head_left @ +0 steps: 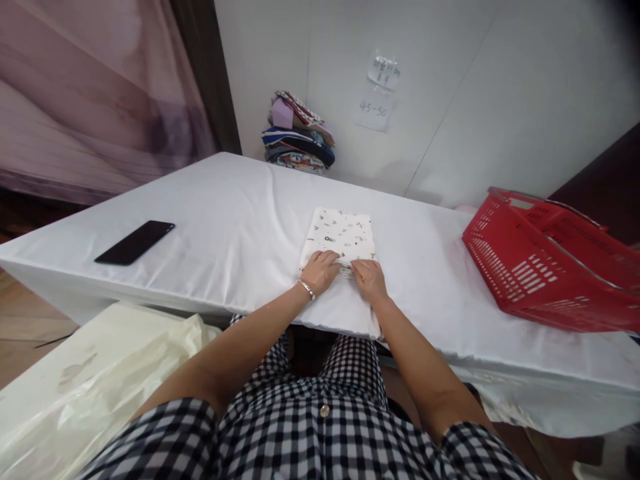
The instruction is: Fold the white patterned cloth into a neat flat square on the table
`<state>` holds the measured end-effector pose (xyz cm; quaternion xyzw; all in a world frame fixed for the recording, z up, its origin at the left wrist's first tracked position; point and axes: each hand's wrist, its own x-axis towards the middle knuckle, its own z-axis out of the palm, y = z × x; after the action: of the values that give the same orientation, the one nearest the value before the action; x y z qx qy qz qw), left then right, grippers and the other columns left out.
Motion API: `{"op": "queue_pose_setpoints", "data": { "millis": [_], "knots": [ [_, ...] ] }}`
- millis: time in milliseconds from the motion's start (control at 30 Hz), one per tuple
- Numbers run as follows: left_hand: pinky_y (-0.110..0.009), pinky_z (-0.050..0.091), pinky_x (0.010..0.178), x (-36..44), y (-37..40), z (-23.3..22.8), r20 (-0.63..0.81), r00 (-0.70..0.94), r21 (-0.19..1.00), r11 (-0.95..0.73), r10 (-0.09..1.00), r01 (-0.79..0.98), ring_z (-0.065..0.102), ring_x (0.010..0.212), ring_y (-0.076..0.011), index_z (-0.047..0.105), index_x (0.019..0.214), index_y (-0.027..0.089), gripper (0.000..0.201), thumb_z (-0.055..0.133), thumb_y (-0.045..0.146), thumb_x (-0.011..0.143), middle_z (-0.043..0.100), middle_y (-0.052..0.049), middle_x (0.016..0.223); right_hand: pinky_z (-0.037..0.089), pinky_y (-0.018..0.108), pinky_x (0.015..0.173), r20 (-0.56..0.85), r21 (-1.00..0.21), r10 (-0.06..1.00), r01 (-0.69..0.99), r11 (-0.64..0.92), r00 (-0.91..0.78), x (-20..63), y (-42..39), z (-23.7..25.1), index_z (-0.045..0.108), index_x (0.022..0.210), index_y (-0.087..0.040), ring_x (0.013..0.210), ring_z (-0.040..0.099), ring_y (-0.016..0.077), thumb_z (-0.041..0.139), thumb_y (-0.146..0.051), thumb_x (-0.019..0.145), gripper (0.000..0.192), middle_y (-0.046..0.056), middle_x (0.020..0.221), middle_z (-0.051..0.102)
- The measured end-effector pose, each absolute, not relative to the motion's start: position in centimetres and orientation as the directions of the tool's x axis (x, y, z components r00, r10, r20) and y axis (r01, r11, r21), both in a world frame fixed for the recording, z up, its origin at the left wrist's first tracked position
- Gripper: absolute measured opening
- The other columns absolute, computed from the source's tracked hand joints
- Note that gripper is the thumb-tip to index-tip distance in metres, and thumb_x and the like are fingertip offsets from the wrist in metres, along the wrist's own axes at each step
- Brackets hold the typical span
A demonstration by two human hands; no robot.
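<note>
A folded cloth point(341, 238) is pressed flat on the desk point(225, 220), its near edge held under both hands' fingers point(327, 257). The left hand point(319, 272) and right hand point(369, 279) lie palm-down, nothing gripped. A firm smoothing stroke seems called for.

Counter point(225, 220) open btw phone point(135, 242) at 9 o'clock & red basket point(545, 267) at 3; clothes stack point(299, 133) blocks 12, by wall.

Your left hand point(320, 270) and right hand point(369, 279) press the near edge of the folded printed cloth point(340, 237) on the tabletop point(225, 220); red basket point(545, 267) at three o'clock, phone point(135, 242) at nine.
</note>
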<state>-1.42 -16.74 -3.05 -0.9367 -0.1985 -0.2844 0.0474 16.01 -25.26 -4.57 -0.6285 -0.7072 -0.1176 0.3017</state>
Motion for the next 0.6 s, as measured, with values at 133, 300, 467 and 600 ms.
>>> {"op": "queue_pose_setpoints", "data": {
  "millis": [133,300,467,600],
  "knots": [
    [-0.042,0.037,0.09,-1.0,-16.7,-3.1,0.536,0.768,0.026,-0.916,0.351,0.401,0.049,0.109,-0.0239,0.067,0.087,0.021,0.016,0.051,0.021,0.084,0.06,-0.007,0.114,0.035,0.033,0.085,0.561,-0.215,0.828,0.96,0.18,-0.03,15.9,-25.3,-4.4,0.061,0.106,-0.019,0.094,0.056,0.0177,0.038,-0.025,0.093,0.027,0.007,0.099,0.066],
    [-0.043,0.036,0.091,-0.3,-16.8,-3.0,0.488,0.784,0.026,-0.904,0.385,0.427,0.049,0.11,-0.024,0.067,0.083,0.021,0.014,0.053,0.02,0.083,0.059,-0.006,0.119,0.035,0.032,0.084,0.565,-0.208,0.824,0.961,0.181,-0.033,15.9,-25.2,-4.4,0.06,0.105,-0.018,0.093,0.056,0.0177,0.038,-0.025,0.093,0.026,0.007,0.098,0.066],
    [-0.042,0.037,0.092,-0.1,-17.0,-2.8,0.491,0.786,0.035,-0.91,0.376,0.413,0.049,0.111,-0.0229,0.066,0.08,0.019,0.019,0.047,0.017,0.085,0.061,-0.006,0.116,0.033,0.033,0.088,0.574,-0.192,0.818,0.963,0.186,-0.044,15.8,-25.4,-4.2,0.059,0.109,-0.019,0.097,0.054,0.018,0.037,-0.023,0.093,0.027,0.007,0.102,0.065],
    [-0.042,0.036,0.093,-0.4,-17.1,-2.7,0.507,0.783,0.036,-0.917,0.359,0.397,0.047,0.114,-0.0228,0.066,0.082,0.019,0.021,0.046,0.016,0.085,0.059,-0.007,0.118,0.03,0.036,0.094,0.623,-0.173,0.782,0.968,0.182,-0.036,15.8,-25.5,-4.2,0.057,0.111,-0.019,0.106,0.05,0.0186,0.035,-0.02,0.093,0.029,0.007,0.111,0.061]
  ]
}}
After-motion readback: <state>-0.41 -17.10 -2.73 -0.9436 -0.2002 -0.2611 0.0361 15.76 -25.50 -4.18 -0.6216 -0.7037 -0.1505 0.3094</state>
